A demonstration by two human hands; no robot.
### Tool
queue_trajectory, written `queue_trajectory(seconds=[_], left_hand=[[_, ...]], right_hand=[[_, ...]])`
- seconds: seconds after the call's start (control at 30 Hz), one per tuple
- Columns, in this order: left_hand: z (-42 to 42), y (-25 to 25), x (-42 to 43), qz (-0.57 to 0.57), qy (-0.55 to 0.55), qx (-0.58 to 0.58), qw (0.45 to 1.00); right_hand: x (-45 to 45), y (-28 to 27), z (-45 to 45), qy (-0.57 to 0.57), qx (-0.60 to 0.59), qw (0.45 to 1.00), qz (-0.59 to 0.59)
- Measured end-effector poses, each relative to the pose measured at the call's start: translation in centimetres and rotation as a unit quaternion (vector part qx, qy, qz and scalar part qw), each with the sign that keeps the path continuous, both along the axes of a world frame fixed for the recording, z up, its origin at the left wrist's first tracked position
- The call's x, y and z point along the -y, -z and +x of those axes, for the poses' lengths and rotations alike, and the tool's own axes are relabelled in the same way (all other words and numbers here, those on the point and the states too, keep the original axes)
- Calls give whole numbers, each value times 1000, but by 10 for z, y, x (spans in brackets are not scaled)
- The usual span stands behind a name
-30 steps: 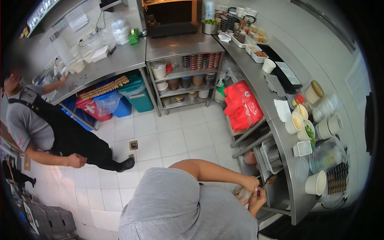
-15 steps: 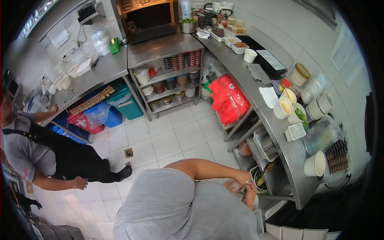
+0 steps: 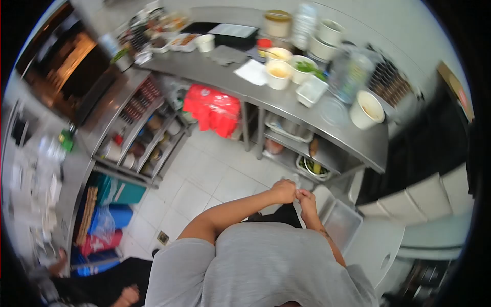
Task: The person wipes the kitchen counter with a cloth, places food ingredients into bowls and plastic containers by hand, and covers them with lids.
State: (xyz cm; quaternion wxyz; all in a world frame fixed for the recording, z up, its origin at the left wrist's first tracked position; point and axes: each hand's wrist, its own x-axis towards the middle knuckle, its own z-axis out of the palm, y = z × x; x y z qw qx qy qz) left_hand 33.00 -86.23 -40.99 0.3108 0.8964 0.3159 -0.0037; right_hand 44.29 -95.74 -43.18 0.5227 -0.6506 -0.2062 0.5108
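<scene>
Both of my hands are together in front of my body, beyond the grey shirt (image 3: 266, 266). My left hand (image 3: 283, 191) is closed, its fingers curled, with a bit of clear plastic (image 3: 295, 179) showing at its edge. Touching it on the right, my right hand (image 3: 307, 201) is also closed, pinching at the same spot. What lies between the fingers is too small to make out. Past my hands, on the low shelf, is a container of green vegetables (image 3: 313, 167). A translucent tub (image 3: 341, 225) is to the right of my right forearm.
The steel counter (image 3: 353, 140) carries tubs, bowls and a large white cup (image 3: 366, 110). Red plastic bags (image 3: 212, 110) hang below it. A co-worker's hand (image 3: 130, 295) is at the lower left. A white rounded surface (image 3: 381, 245) lies to the right.
The view has swung to the right, so the counter now lies ahead and the co-worker at the lower left. My hands have stayed together, and the translucent tub has come into view.
</scene>
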Motion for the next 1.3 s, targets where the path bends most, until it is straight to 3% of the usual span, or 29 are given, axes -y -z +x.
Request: queue_trajectory(seconds=[0.13,0.23,0.33,0.43,0.57,0.7,0.83,0.9,1.1,1.2,1.3], left_hand=[[7,14,-6,-125,68,-57,988],[12,14,8,-129,48,-42,990],[13,-10,31,-65,68,-51,994],[17,15,49,59,87,26,994],[14,23,55,84,125,49,987],[13,30,54,89,141,70,984],[10,33,50,74,126,147,978],[11,31,45,44,97,86,991],[11,11,32,-18,68,53,996],[17,14,29,-10,67,78,995],[26,14,27,26,65,127,989]], right_hand=[[11,-7,5,-56,49,997,18],[24,7,13,-88,104,991,5],[36,17,22,-109,146,983,6],[48,25,29,-130,121,984,10],[56,49,34,-139,76,987,-15],[54,16,32,-125,6,992,17],[48,10,35,-240,169,955,40],[45,12,34,-276,266,919,90],[47,29,22,-253,447,844,157],[40,32,12,-185,239,948,99],[29,34,21,-209,333,915,88]])
